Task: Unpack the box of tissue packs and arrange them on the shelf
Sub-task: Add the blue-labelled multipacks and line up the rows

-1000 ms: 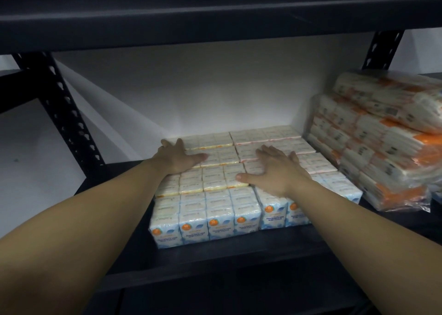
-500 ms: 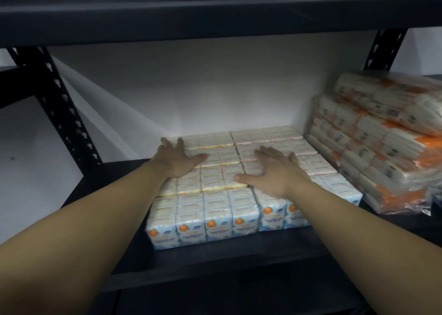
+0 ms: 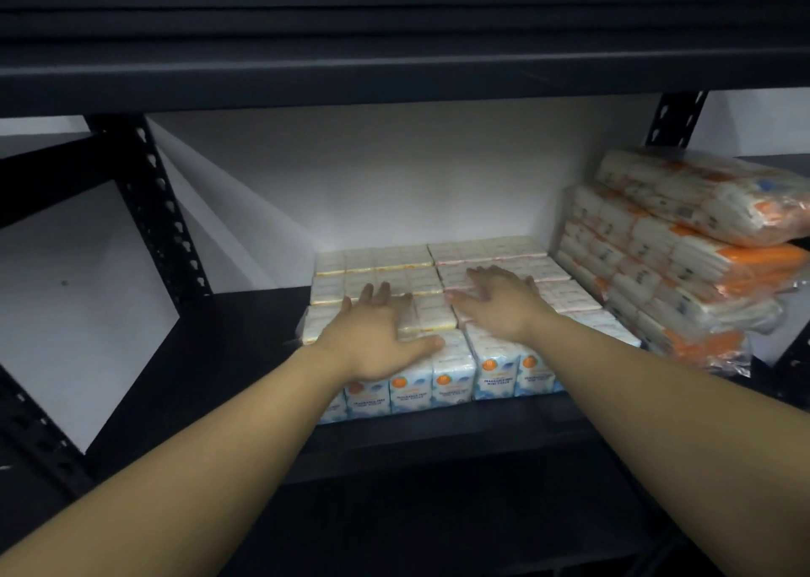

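Several white and blue tissue packs point(image 3: 453, 375) lie in tight rows on the dark shelf board point(image 3: 245, 348), reaching back to the white wall. My left hand point(image 3: 377, 340) lies flat on top of the front left packs, fingers straight, thumb spread to the right. My right hand point(image 3: 504, 305) rests flat on the packs just right of the middle, fingers pointing to the back left. Neither hand holds anything. The box is not in view.
A leaning stack of larger orange and white tissue bundles point(image 3: 683, 261) fills the right end of the shelf. A black perforated upright point(image 3: 162, 217) stands at the left. Another dark shelf point(image 3: 394, 50) runs overhead. Bare board lies left of the packs.
Both hands have slid back toward me over the tops of the packs, the left one from the rear rows to the front row. The view has shifted so the packs sit further right.
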